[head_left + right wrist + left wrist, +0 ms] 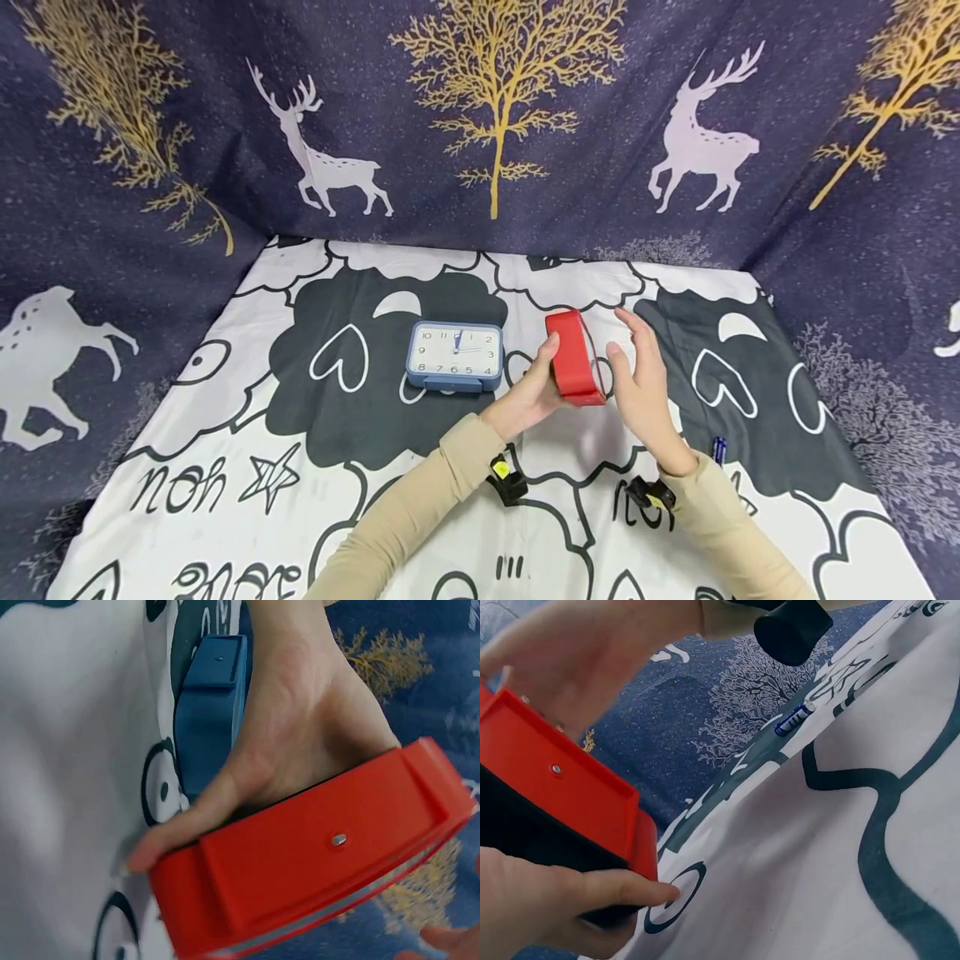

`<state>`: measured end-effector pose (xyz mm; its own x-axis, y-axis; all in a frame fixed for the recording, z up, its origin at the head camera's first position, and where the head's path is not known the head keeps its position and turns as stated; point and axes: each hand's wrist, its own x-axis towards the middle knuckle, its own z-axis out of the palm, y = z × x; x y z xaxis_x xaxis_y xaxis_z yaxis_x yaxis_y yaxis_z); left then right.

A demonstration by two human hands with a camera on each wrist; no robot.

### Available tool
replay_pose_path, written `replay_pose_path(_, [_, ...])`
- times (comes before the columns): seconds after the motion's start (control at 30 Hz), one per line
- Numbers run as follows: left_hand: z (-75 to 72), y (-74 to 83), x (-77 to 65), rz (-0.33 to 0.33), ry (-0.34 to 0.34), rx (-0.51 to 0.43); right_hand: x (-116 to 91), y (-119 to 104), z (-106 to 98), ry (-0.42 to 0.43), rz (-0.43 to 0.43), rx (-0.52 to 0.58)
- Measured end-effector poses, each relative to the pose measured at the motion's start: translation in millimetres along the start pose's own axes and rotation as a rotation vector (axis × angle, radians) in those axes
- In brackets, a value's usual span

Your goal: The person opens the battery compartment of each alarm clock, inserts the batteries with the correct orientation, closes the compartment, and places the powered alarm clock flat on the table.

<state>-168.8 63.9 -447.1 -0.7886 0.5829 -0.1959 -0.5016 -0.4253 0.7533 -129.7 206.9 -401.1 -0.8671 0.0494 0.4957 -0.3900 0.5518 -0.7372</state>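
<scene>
Your red box [574, 360] has a black side, and left of it sits a blue clock [455, 357] whose white face carries dark numerals. Your sleeves [414, 504] are beige, the surface [225, 454] is white with black outlines and dark grey cloud shapes bearing white-outlined hearts, and the far backdrop [585, 175] is speckled navy with golden trees and white deer.
</scene>
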Motion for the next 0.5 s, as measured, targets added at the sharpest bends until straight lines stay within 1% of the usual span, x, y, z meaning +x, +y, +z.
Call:
replay_pose_path(0.1, [2.9, 1.0, 1.0, 0.033, 0.039, 0.016, -2, -6, 2, 0.017, -0.147, -0.065])
replay_pose_path(0.27, [6.4, 2.2, 2.8, 0.094, 0.089, 0.031, -4, -13, 7, -0.004, -0.304, -0.145])
replay_pose_path(0.4, [8.2, 2.2, 3.5, 0.112, 0.138, 0.066, -6, -14, 11, -0.029, -0.376, -0.203])
replay_pose_path(0.5, [9.8, 0.8, 3.4, 0.095, 0.184, 0.091, -8, -13, 14, -0.063, -0.386, -0.261])
